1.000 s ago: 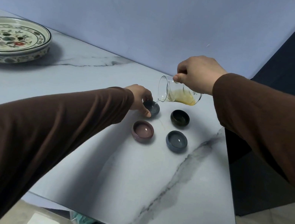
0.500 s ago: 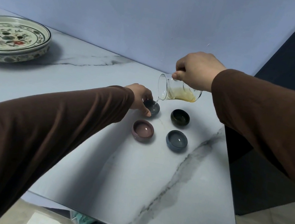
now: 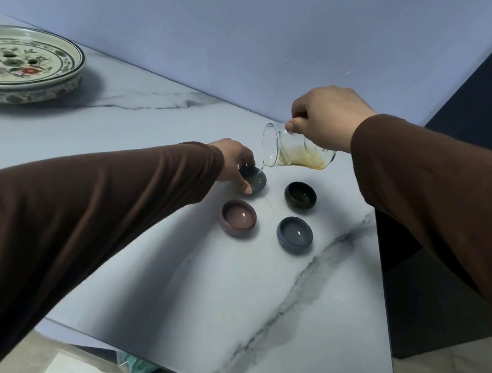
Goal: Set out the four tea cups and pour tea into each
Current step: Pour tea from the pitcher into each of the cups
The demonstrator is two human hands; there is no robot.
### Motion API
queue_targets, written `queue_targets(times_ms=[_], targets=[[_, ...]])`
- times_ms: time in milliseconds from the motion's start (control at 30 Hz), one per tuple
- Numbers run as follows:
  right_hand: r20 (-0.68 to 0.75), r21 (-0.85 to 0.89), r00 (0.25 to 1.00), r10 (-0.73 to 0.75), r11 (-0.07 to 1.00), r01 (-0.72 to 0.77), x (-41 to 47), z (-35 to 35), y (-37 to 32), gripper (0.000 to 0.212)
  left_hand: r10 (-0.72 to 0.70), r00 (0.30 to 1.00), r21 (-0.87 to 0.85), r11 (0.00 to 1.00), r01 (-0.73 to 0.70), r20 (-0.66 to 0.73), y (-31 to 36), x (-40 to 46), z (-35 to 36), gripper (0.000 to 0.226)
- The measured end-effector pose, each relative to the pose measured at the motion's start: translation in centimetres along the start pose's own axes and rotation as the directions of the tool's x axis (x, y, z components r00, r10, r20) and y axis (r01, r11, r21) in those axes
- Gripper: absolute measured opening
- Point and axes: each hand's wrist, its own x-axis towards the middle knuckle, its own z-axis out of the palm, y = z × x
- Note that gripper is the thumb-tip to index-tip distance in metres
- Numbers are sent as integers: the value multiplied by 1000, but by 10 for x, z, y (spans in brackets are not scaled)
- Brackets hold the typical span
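Raised slightly since earlier, right hand (image 3: 328, 117) grips tilted glass pitcher (image 3: 299, 154), pouring; left hand (image 3: 235, 163) fingers curl around dark cup (image 3: 254, 179)

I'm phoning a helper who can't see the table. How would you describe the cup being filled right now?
On the marble table, find the square of four small cups. It is the far-left one, the dark grey cup. Only it is steadied by the left hand and sits under the tilted glass pitcher.
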Motion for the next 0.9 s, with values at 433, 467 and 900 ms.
queue_targets(times_ms=[433, 467, 900], targets=[[53, 507, 942, 331, 804, -311, -38, 42, 29, 30, -10, 1000, -54, 998, 9, -8, -2, -4, 3, 77], [55, 562, 931, 360, 760, -327, -42, 46, 30, 31, -10, 1000, -73, 997, 9, -11, -2, -7, 1, 81], [-22, 621, 961, 275, 757, -203, -85, 30, 10, 28, 17, 998, -162, 986, -27, -64, -5, -82, 6, 60]])
